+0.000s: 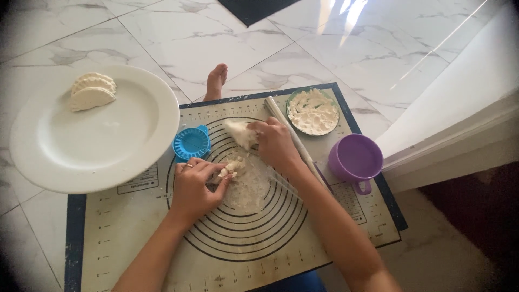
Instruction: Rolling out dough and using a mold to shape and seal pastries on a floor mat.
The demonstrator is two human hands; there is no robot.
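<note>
From the head camera we look down on a pastry mat printed with concentric rings, spread over a marble floor. Our left hand rests near the middle of the rings, its fingers curled together and pinching a small heap of dough scraps that lies on the mat. Our right hand sits just above and to the right of it, fingers closed on a larger, pale lump of dough lifted a little off the mat at the upper edge of the rings.

Just left of that lump lies a blue round dumpling press, touching the rim of a big white plate. The plate overlaps the mat's left corner and carries folded, crimped dumplings stacked at its far side. A thin white rolling pin runs under our right wrist. Beyond it a green bowl holds crumbly white filling, and a purple cup stands near the mat's right edge. A bare foot shows just beyond the mat.
</note>
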